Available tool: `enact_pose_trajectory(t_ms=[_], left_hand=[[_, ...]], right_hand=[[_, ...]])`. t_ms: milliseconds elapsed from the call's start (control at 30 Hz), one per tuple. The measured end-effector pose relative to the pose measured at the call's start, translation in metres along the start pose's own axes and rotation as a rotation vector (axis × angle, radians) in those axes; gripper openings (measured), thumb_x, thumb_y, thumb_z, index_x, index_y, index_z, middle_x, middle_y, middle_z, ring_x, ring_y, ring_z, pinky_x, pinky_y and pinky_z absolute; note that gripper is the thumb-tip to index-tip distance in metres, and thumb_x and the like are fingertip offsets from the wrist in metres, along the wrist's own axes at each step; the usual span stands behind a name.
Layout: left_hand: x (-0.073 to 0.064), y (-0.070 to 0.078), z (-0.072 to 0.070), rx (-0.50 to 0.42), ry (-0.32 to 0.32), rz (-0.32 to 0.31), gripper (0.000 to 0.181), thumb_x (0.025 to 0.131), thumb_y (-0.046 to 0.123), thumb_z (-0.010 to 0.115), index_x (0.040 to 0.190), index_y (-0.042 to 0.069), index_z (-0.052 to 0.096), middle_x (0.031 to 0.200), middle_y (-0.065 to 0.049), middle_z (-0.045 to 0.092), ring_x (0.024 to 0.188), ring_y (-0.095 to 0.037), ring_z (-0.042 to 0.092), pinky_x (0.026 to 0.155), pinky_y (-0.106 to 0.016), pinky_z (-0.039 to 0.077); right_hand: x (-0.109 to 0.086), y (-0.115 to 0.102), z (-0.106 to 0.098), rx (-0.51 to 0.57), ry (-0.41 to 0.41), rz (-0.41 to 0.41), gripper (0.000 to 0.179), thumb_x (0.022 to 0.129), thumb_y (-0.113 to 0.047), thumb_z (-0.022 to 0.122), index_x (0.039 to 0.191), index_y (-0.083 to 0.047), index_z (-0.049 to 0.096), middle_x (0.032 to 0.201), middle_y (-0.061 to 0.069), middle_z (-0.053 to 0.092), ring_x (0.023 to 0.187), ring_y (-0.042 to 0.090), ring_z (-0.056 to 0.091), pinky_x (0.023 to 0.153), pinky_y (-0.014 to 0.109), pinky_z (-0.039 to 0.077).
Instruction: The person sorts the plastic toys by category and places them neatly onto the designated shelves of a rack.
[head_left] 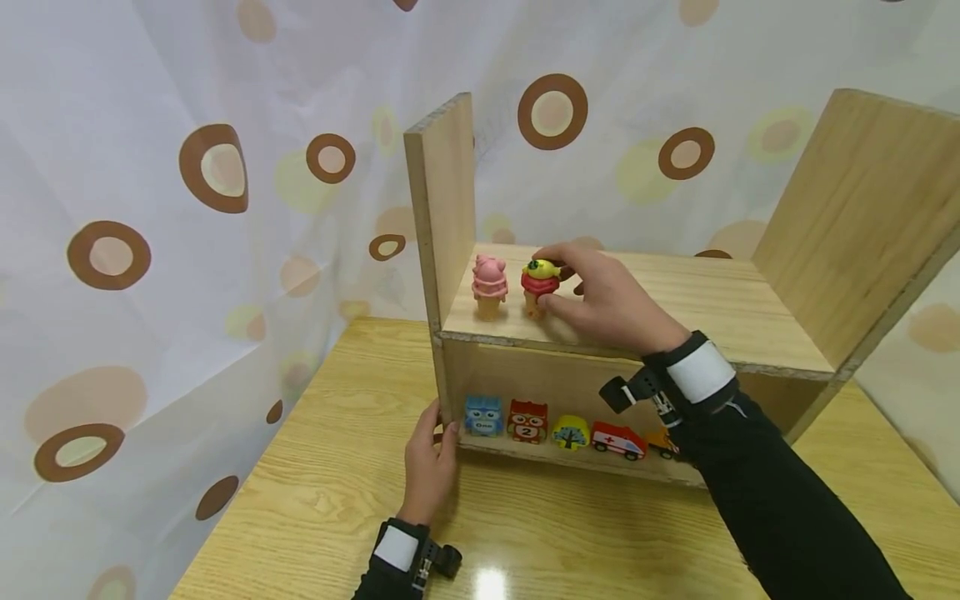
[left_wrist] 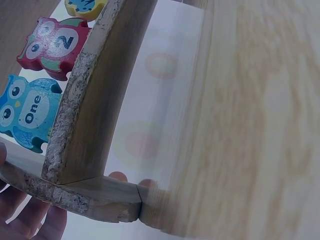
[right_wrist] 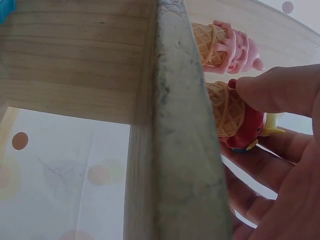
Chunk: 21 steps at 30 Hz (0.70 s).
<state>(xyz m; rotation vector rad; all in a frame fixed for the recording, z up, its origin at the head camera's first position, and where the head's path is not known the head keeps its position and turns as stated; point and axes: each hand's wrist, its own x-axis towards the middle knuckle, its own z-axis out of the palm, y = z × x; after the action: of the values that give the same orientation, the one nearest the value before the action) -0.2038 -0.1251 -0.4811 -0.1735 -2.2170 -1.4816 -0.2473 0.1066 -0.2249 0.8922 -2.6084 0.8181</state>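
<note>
My right hand (head_left: 611, 296) pinches a toy ice cream cone (head_left: 540, 286) with a red scoop and yellow top between thumb and fingers. The cone stands upright at the upper board of a wooden shelf (head_left: 690, 292); the right wrist view also shows its waffle base (right_wrist: 225, 110). Just left of it is a pink toy ice cream cone (head_left: 490, 287), which nothing touches. My left hand (head_left: 430, 467) grips the lower end of the shelf's left side panel, thumb at the inner side and fingers outside. In the left wrist view those fingers (left_wrist: 30, 217) are partly cut off.
Along the lower shelf stand a blue owl block (head_left: 483, 416), a red owl block (head_left: 528, 422), a yellow tree block (head_left: 572, 432), a toy ambulance (head_left: 618, 440) and an orange vehicle (head_left: 663, 442) partly behind my right arm. A wooden table (head_left: 315, 500) bears the shelf; patterned cloth hangs behind.
</note>
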Motion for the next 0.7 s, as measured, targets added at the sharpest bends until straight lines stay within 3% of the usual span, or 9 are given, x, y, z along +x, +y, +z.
enact_pose_trajectory(t_ms=[233,333,467,567,700], left_hand=[[0.0,0.0,-0.001,-0.001,0.001,0.004,0.041,0.101,0.01,0.054,0.143,0.011,0.05,0.13,-0.012,0.063,0.114,-0.025,0.063,0.087,-0.039,0.059],[0.001,-0.001,0.0,0.0,0.007,0.016,0.041,0.101,0.01,0.054,0.142,0.011,0.051,0.13,-0.012,0.063,0.114,-0.025,0.064,0.086,-0.039,0.058],[0.0,-0.003,0.001,0.002,0.005,0.027,0.041,0.101,0.009,0.054,0.142,0.012,0.051,0.13,-0.012,0.063,0.114,-0.025,0.064,0.086,-0.039,0.059],[0.0,-0.003,0.001,0.002,0.005,0.025,0.041,0.101,0.009,0.054,0.143,0.012,0.051,0.131,-0.012,0.063,0.114,-0.025,0.064,0.086,-0.039,0.059],[0.0,-0.002,0.002,-0.006,0.006,0.014,0.042,0.101,0.01,0.054,0.143,0.012,0.05,0.131,-0.012,0.063,0.115,-0.025,0.064,0.086,-0.04,0.059]], right_hand=[[-0.002,-0.003,-0.001,0.012,-0.018,0.02,0.052,0.092,-0.011,0.063,0.141,-0.003,0.047,0.134,0.017,0.057,0.119,0.033,0.055,0.095,0.051,0.051],[-0.007,-0.007,-0.005,0.023,0.022,0.017,0.056,0.093,-0.011,0.062,0.145,-0.003,0.043,0.145,0.018,0.05,0.126,0.035,0.052,0.098,0.052,0.049],[-0.022,-0.013,-0.014,0.027,0.18,-0.053,0.054,0.092,-0.007,0.065,0.142,-0.002,0.046,0.144,0.018,0.052,0.127,0.035,0.051,0.094,0.05,0.049],[-0.039,-0.017,-0.022,0.031,0.329,-0.136,0.048,0.089,0.0,0.067,0.136,0.0,0.054,0.139,0.017,0.057,0.125,0.031,0.052,0.093,0.04,0.047],[-0.063,-0.02,-0.034,0.012,0.446,-0.216,0.038,0.086,0.004,0.068,0.124,0.002,0.063,0.131,0.017,0.062,0.123,0.009,0.052,0.091,0.021,0.043]])
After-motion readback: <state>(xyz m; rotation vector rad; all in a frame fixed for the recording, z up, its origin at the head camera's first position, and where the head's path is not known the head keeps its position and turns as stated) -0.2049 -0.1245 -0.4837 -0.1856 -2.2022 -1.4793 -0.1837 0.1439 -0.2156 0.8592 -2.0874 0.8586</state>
